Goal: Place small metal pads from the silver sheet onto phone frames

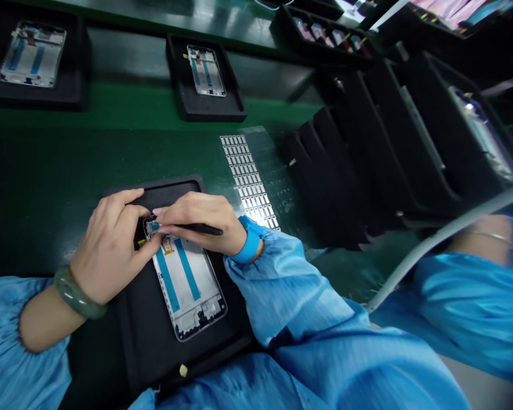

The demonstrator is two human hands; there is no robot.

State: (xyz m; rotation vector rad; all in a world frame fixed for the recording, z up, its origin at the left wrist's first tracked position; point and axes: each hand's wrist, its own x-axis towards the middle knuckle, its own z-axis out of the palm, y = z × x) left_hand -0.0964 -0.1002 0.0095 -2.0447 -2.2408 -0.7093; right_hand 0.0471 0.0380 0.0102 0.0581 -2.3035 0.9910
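Observation:
A silver phone mid-frame (180,270) with two blue strips and a small orange flex piece lies face up in a black foam tray (147,341). My left hand (111,245) holds its upper left end, thumb on the frame's edge and fingers curled around the top corner. My right hand (203,216) pinches a slim black tool (206,229), perhaps tweezers, over the same top end. The tool's tip is hidden by my fingers. Beneath my fingertips, the top part of the phone is partly covered.
A sheet of small silver stickers (250,182) lies right of the tray. Two more black trays (214,108) (68,94) with phone frames stand at the back. Stacked black trays (350,154) rise on the right, near a grey cable (444,239) and another person's blue sleeve (474,302).

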